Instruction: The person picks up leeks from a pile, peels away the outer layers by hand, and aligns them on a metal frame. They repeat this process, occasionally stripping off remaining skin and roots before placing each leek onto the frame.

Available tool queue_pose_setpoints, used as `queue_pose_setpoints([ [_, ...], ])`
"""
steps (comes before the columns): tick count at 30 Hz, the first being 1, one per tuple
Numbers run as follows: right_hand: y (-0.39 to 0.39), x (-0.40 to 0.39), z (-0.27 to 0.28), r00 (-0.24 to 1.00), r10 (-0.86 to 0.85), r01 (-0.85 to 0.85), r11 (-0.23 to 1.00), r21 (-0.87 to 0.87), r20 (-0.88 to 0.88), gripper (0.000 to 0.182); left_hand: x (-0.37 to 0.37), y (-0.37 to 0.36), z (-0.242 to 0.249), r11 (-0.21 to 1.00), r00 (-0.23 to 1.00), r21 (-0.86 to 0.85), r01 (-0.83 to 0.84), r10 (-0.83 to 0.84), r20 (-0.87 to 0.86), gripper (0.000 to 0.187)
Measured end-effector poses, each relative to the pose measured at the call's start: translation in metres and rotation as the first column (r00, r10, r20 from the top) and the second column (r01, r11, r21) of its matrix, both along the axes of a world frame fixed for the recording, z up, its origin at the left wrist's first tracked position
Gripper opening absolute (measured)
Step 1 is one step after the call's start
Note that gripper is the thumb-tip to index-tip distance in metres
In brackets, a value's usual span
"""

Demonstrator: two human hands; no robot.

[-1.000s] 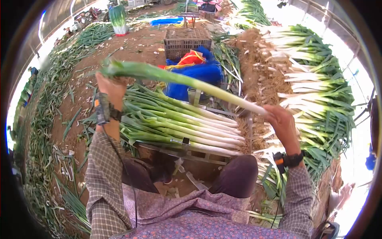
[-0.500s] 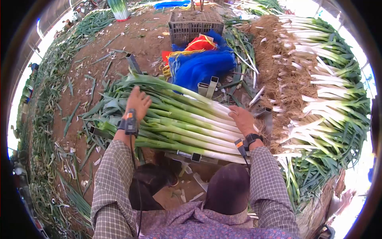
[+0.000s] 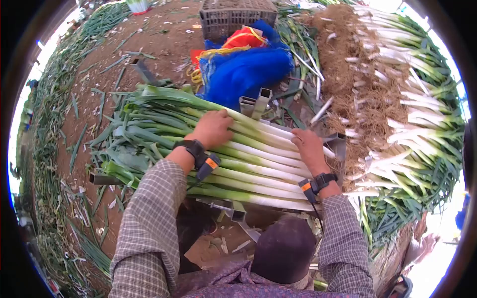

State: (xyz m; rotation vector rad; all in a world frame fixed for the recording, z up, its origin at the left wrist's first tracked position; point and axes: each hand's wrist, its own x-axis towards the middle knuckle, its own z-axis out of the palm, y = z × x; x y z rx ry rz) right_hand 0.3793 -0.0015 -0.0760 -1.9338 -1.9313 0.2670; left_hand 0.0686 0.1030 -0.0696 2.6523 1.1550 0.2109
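A row of leeks [image 3: 248, 159] lies side by side across a metal frame [image 3: 258, 105] in front of me, green leaves to the left and white ends to the right. My left hand [image 3: 213, 130] has its fingers curled on the far leeks, around the middle of their length. At the white ends, my right hand [image 3: 309, 149] is closed on a far leek, its fingertips partly hidden. Both wrists wear black straps with small devices.
Behind the frame lie blue netting [image 3: 248, 69] and red-and-yellow netting [image 3: 243, 38], before a plastic crate [image 3: 238, 20]. More leeks with roots [image 3: 422, 109] are piled at right. Leaf scraps [image 3: 54, 139] cover the soil at left.
My left hand has moved right from the leafy part to the middle of the leeks, and its fingers have curled in. My right hand stays at the white ends.
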Motion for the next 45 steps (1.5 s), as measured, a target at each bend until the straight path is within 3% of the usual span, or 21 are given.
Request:
queue_pose_setpoints([
  [5, 0.006, 0.004, -0.029, 0.997, -0.018, 0.014, 0.999, -0.042, -0.076, 0.023, -0.007, -0.011, 0.01, 0.996, 0.996, -0.089, -0.017, 0.009, -0.092, 0.046],
  [8, 0.007, -0.001, -0.021, 0.999, 0.003, -0.003, 1.0, -0.006, -0.049, 0.025, -0.003, -0.017, -0.003, 0.997, 0.993, -0.004, -0.076, 0.075, -0.093, 0.047],
  [11, 0.01, 0.011, -0.029, 1.0, 0.022, -0.022, 0.999, -0.038, -0.013, 0.026, 0.003, -0.023, 0.016, 0.985, 0.972, -0.15, -0.085, 0.049, -0.229, 0.044],
  [14, 0.013, 0.033, -0.044, 0.994, -0.002, -0.024, 0.97, -0.24, -0.109, 0.024, -0.015, -0.032, -0.003, 1.0, 0.998, -0.027, -0.01, 0.009, -0.055, 0.038],
  [17, 0.011, 0.027, -0.04, 0.998, -0.025, 0.015, 0.983, -0.185, -0.052, 0.026, -0.025, -0.018, -0.008, 0.999, 0.976, 0.047, 0.019, -0.029, 0.217, 0.04],
  [21, 0.018, 0.031, -0.054, 0.984, -0.075, 0.031, 0.967, -0.252, -0.164, 0.025, -0.027, -0.001, 0.006, 0.99, 0.99, -0.032, -0.141, 0.141, 0.005, 0.042],
  [24, 0.025, 0.032, -0.055, 0.979, -0.053, 0.005, 0.972, -0.236, -0.198, 0.025, -0.027, 0.009, -0.007, 0.99, 0.991, -0.052, -0.134, 0.136, 0.022, 0.04],
  [27, 0.034, 0.031, -0.052, 0.998, 0.037, -0.048, 0.964, -0.262, -0.049, 0.028, -0.033, 0.024, -0.012, 0.992, 0.997, -0.103, -0.073, 0.071, -0.024, 0.041],
  [28, 0.034, 0.015, -0.015, 0.996, 0.026, -0.004, 0.963, -0.27, 0.08, 0.034, -0.035, 0.024, -0.008, 0.99, 1.0, -0.138, -0.016, 0.015, -0.008, 0.045],
  [30, 0.032, -0.003, 0.018, 0.98, 0.075, -0.061, 0.995, 0.083, -0.184, 0.038, -0.04, 0.024, -0.011, 0.99, 0.999, -0.133, 0.033, -0.036, -0.016, 0.048],
  [31, 0.018, -0.014, 0.064, 0.957, 0.086, -0.06, 0.993, 0.099, -0.277, 0.037, -0.037, 0.022, -0.009, 0.992, 0.997, -0.126, 0.029, -0.038, -0.068, 0.048],
  [32, -0.006, -0.02, 0.099, 0.915, 0.21, -0.111, 0.952, 0.286, -0.345, 0.038, -0.042, 0.025, -0.014, 0.992, 0.991, -0.091, 0.088, -0.097, -0.096, 0.048],
  [35, -0.107, 0.005, 0.182, 0.834, 0.273, -0.079, 0.919, 0.385, -0.48, 0.033, -0.043, 0.019, -0.012, 0.987, 0.966, -0.154, -0.042, 0.001, -0.26, 0.056],
  [37, -0.175, 0.056, 0.189, 0.845, 0.185, 0.057, 0.902, 0.428, -0.502, 0.032, -0.053, 0.014, -0.007, 0.977, 0.99, -0.213, 0.002, -0.031, -0.135, 0.057],
  [38, -0.211, 0.085, 0.183, 0.783, 0.074, 0.193, 0.914, 0.356, -0.617, 0.031, -0.059, 0.01, -0.004, 0.972, 0.997, -0.235, 0.004, -0.023, -0.076, 0.058],
  [39, -0.25, 0.111, 0.175, 0.623, -0.271, 0.461, 0.885, 0.065, -0.734, 0.024, -0.063, 0.004, 0.002, 0.966, 1.0, -0.257, 0.007, -0.012, -0.018, 0.059],
  [40, -0.286, 0.152, 0.145, 0.454, -0.365, 0.586, 0.81, -0.036, -0.813, 0.022, -0.065, -0.005, 0.016, 0.969, 1.0, -0.247, -0.002, 0.001, -0.007, 0.057],
  [41, -0.317, 0.178, 0.125, 0.113, -0.397, 0.761, 0.624, -0.178, -0.911, 0.022, -0.067, -0.016, 0.035, 0.971, 1.0, -0.238, -0.017, 0.018, 0.003, 0.056],
  [42, -0.354, 0.209, 0.082, -0.079, -0.285, 0.825, 0.519, -0.223, -0.955, 0.022, -0.071, -0.027, 0.049, 0.973, 0.999, -0.229, -0.035, 0.04, 0.015, 0.055],
  [44, -0.398, 0.237, 0.023, -0.225, -0.416, 0.874, 0.314, -0.371, -0.881, 0.02, -0.097, -0.034, 0.06, 0.94, 0.972, -0.312, -0.138, 0.19, 0.14, 0.05],
  [45, -0.402, 0.238, -0.002, -0.257, -0.396, 0.848, 0.345, -0.402, -0.882, 0.019, -0.107, -0.036, 0.068, 0.918, 0.943, -0.353, -0.182, 0.264, 0.201, 0.048],
])
